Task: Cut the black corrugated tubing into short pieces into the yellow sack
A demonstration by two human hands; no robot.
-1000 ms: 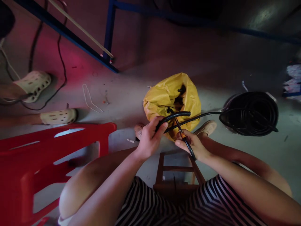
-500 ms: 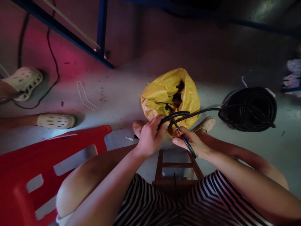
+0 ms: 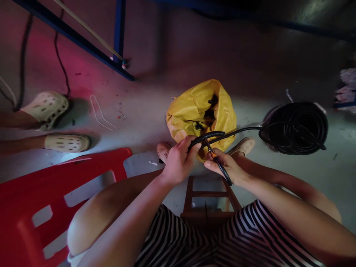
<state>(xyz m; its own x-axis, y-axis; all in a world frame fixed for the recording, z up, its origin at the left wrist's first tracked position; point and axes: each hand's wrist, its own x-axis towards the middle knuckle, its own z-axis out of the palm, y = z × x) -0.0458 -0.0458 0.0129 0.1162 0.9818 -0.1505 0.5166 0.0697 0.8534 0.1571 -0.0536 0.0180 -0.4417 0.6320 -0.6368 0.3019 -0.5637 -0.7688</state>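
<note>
Black corrugated tubing (image 3: 207,135) is sitting clenched in my left hand (image 3: 178,161); my right hand (image 3: 226,167) is gripping an orange-handled cutter (image 3: 215,160) against it, just before the yellow bag (image 3: 200,111), black cable coil (image 3: 296,128) lying beyond.

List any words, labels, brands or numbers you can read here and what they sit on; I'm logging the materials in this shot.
None: no readable text shows anywhere in this view.
The yellow bag, the black corrugated tube in the left hand, the orange-and-black tool in the right hand, the black hose coil and the red plastic chair all show no print.
</note>
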